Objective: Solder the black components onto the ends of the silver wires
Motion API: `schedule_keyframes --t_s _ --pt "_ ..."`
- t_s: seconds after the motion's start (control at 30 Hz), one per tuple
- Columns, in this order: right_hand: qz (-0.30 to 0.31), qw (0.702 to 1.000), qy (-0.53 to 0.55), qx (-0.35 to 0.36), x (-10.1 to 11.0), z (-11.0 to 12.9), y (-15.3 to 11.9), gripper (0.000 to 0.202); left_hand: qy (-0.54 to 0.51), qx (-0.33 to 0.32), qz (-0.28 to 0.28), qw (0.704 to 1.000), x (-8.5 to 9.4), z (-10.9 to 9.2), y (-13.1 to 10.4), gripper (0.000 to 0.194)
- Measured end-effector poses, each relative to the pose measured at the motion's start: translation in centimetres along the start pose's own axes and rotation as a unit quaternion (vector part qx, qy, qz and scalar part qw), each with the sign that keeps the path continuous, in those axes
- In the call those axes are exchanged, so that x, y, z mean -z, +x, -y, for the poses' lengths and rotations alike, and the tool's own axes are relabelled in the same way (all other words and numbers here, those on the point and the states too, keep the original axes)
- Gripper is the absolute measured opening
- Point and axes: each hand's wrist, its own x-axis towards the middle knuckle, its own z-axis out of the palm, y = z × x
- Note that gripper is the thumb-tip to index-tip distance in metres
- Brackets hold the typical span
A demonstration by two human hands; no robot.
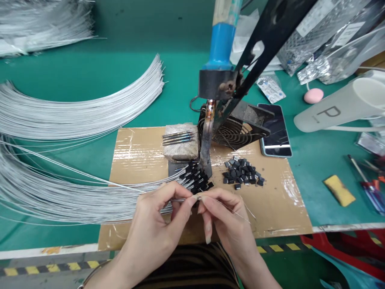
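Observation:
Low in the middle, my left hand [164, 222] is closed in a pinch on a few thin white wires [120, 182] that come in from the left. My right hand [227, 216] meets it fingertip to fingertip, pinching the same wires, whose fine ends stick out past the fingers to the right. Just behind the hands lies a large bundle of white wires [75, 200] with small black pieces [197, 176] at its tips. Over these tips a soldering iron with a blue handle [221, 46] points down. Loose black pieces [243, 172] form a pile on the right.
Brown cardboard [276, 200] covers the green table. A block with metal rods [180, 150] and a black fan [234, 130] stand behind. Another wire bundle [90, 114] lies left. Rightward are a phone [276, 130], a white cup [337, 106] and a yellow sponge [339, 190].

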Motion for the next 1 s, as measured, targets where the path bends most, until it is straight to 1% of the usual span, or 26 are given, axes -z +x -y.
schedule_keyframes --t_s 0.2,0.37,0.6,0.73,0.83,1.0 --pt "-0.013 0.999 0.026 0.017 -0.7 -0.3 0.3 0.012 -0.018 -0.007 -0.035 0.999 -0.6 0.3 -0.2 0.021" --pt "-0.028 0.999 0.036 0.022 -1.0 -0.8 0.1 0.013 -0.044 0.005 -0.055 0.998 -1.1 0.6 -0.5 0.021" --pt "-0.011 0.999 0.015 0.031 -0.7 -0.8 -0.1 0.016 -0.081 0.026 -0.037 0.996 -0.9 0.6 -0.4 0.025" --pt "-0.02 0.999 0.011 0.034 -0.7 -0.7 0.0 0.016 -0.082 0.025 -0.036 0.996 -0.9 0.6 -0.6 0.024" --pt "-0.024 0.999 0.017 0.034 -0.9 -0.6 0.1 0.017 -0.075 0.019 -0.041 0.996 -1.1 0.7 -0.6 0.023" --pt "-0.039 0.997 0.042 0.049 -1.3 -0.8 0.1 0.012 -0.069 0.009 -0.065 0.995 -1.6 1.0 -0.7 0.022"
